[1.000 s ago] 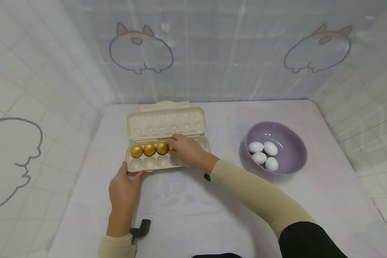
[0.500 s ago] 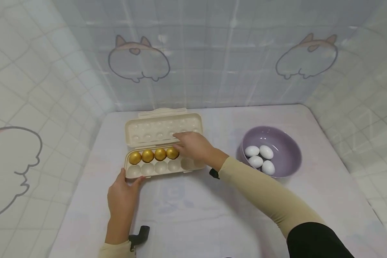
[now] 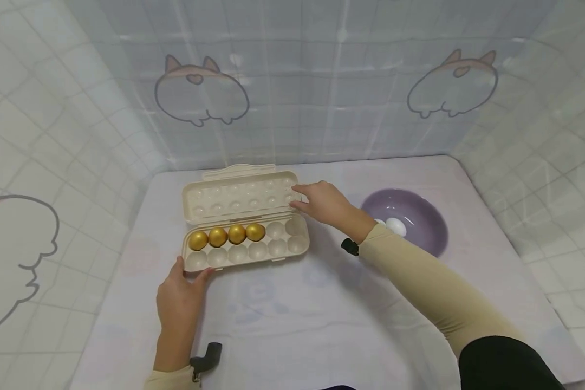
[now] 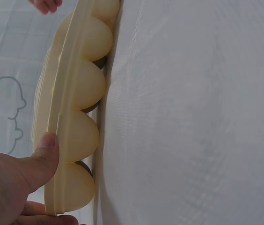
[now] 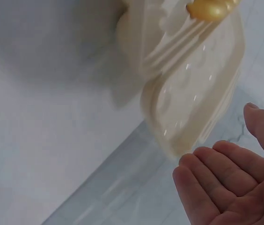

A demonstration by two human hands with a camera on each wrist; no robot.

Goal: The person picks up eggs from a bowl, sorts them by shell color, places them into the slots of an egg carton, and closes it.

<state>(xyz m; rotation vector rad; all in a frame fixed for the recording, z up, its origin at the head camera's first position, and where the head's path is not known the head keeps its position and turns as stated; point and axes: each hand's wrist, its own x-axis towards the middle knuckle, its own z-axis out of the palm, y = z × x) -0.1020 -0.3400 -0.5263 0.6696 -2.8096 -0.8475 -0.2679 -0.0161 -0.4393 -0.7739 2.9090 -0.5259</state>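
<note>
A cream egg carton (image 3: pixel 257 251) lies on the table with its lid (image 3: pixel 236 196) folded back. Several golden eggs (image 3: pixel 236 234) fill the left part of its rear row; the front row holds none. My left hand (image 3: pixel 180 295) grips the carton's front left corner, thumb along the front edge and fingers round the side, as the left wrist view also shows. Past the lid's right end, my right hand (image 3: pixel 325 201) is in the air. Its palm is bare in the right wrist view, with fingers (image 5: pixel 202 187) loosely extended and thumb apart.
To the right stands a purple bowl (image 3: pixel 424 216) with white eggs (image 3: pixel 396 227) in it, partly hidden behind the right sleeve (image 3: pixel 419 281). A printed curtain hangs along the table's back edge, and tile-patterned sheets rise at both sides.
My right hand has let go of the fourth golden egg and moved right, away from the carton toward the bowl. The left hand stays on the carton's corner.
</note>
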